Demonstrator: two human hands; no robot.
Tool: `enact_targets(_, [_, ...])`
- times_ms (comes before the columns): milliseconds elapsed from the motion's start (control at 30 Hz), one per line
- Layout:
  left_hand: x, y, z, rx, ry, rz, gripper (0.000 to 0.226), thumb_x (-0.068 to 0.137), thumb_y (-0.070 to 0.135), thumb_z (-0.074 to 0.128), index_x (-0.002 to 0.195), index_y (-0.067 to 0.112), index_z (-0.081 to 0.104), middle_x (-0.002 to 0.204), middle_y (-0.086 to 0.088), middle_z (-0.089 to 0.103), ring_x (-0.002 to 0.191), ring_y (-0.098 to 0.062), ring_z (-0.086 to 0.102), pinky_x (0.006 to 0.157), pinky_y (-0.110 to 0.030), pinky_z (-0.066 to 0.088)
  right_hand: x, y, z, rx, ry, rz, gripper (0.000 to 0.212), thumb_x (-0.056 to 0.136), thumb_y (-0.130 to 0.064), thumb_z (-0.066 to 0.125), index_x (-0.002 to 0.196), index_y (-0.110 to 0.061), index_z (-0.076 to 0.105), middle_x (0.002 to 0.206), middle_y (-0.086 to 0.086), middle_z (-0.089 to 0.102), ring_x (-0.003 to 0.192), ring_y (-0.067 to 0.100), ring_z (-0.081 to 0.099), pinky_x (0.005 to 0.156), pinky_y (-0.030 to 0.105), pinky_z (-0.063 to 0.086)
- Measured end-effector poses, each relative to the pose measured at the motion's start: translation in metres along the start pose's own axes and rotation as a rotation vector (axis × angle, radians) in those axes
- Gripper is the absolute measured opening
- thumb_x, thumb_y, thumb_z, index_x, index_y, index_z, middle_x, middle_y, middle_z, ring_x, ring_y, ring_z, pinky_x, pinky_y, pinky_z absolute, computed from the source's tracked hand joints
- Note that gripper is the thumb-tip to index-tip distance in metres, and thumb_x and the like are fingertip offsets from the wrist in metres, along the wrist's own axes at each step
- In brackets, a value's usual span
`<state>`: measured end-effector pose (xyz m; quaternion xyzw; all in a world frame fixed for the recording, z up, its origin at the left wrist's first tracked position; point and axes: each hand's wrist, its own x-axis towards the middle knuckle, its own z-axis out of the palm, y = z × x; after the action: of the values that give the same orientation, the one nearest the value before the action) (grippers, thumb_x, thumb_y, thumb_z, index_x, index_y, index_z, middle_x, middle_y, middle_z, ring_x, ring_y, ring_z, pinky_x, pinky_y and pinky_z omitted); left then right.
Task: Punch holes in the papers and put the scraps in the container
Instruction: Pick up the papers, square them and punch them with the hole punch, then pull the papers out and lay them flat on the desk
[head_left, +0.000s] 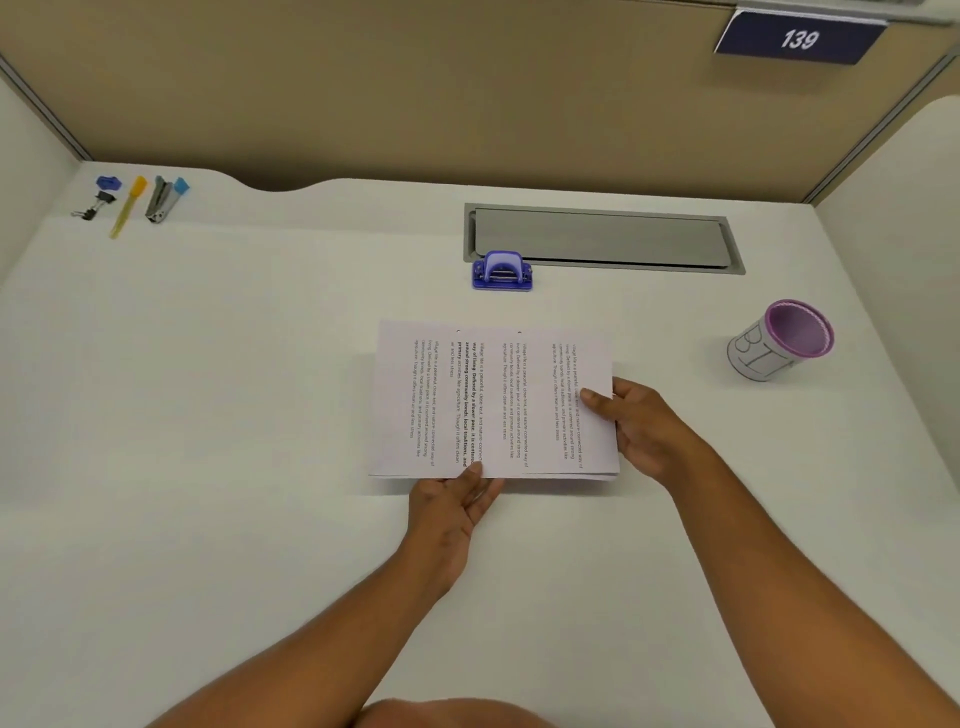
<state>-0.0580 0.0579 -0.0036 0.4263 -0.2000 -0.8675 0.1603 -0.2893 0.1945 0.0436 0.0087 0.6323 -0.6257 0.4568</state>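
At the near edge of the papers (493, 400) our left hand (457, 499) pinches the stack, thumb on top, while our right hand (639, 421) grips its right side likewise. To punch well we judge the sheets should be squared, then their far edge, where two small marks show, slid level into the hole punch (502, 271) just beyond. Bare desk (260, 389) lies leftward; the container (782, 340) stands well apart, rightward.
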Motion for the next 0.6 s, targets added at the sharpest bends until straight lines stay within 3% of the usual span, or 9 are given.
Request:
enact_targets(167, [-0.006,0.013,-0.011,0.030,-0.064,0.014,0.051,0.093,-0.007,0.070,0.141,0.009,0.063,0.130,-0.012,0.076,0.109,-0.028,0.078,0.088,-0.038,0.066,-0.001,0.003,0.007,-0.033,0.040,-0.031,0.026,0.096,-0.008,0.072,0.121,-0.009,0.073,0.119,0.009,0.078,0.106,0.026,0.077,0.078,0.031,0.064])
enact_targets(267, [0.001,0.041,-0.019,0.019,-0.045,-0.001,0.051,0.091,0.009,0.071,0.141,0.006,0.063,0.133,-0.017,0.074,0.116,-0.032,0.074,0.092,-0.043,0.065,-0.002,0.003,0.006,-0.053,0.052,-0.033,0.024,0.095,-0.007,0.072,0.120,-0.010,0.074,0.118,0.009,0.078,0.104,0.026,0.077,0.076,0.030,0.064])
enact_targets(333, [0.010,0.069,-0.028,0.034,-0.051,-0.012,0.037,0.099,0.021,0.063,0.133,0.007,0.070,0.128,-0.017,0.075,0.114,-0.033,0.074,0.088,-0.046,0.066,-0.003,0.004,0.004,-0.064,0.042,-0.041,0.024,0.096,-0.007,0.071,0.119,-0.011,0.074,0.118,0.009,0.078,0.105,0.026,0.077,0.077,0.030,0.064])
enact_targets(400, [0.019,0.098,-0.037,0.183,-0.070,-0.023,0.030,0.102,0.027,0.060,0.122,0.012,0.077,0.123,-0.014,0.077,0.106,-0.031,0.076,0.084,-0.047,0.067,-0.004,0.005,0.002,-0.075,0.036,-0.046,0.024,0.096,-0.007,0.071,0.119,-0.012,0.074,0.119,0.009,0.078,0.106,0.026,0.077,0.078,0.031,0.064])
enact_targets(467, [0.026,0.121,-0.043,0.391,-0.113,-0.068,0.034,0.103,0.025,0.063,0.130,0.009,0.073,0.128,-0.015,0.076,0.114,-0.034,0.073,0.095,-0.051,0.063,-0.006,0.007,0.000,-0.080,0.023,-0.053,0.025,0.096,-0.008,0.071,0.121,-0.013,0.074,0.120,0.009,0.078,0.106,0.026,0.077,0.077,0.031,0.064])
enact_targets(600, [0.034,0.146,-0.041,0.746,-0.212,-0.074,0.032,0.099,0.007,0.068,0.131,0.006,0.072,0.125,-0.014,0.078,0.113,-0.032,0.076,0.086,-0.039,0.067,-0.010,0.011,-0.001,-0.116,-0.008,-0.071,0.028,0.096,-0.011,0.073,0.123,-0.015,0.074,0.121,0.008,0.077,0.107,0.026,0.077,0.076,0.029,0.063])
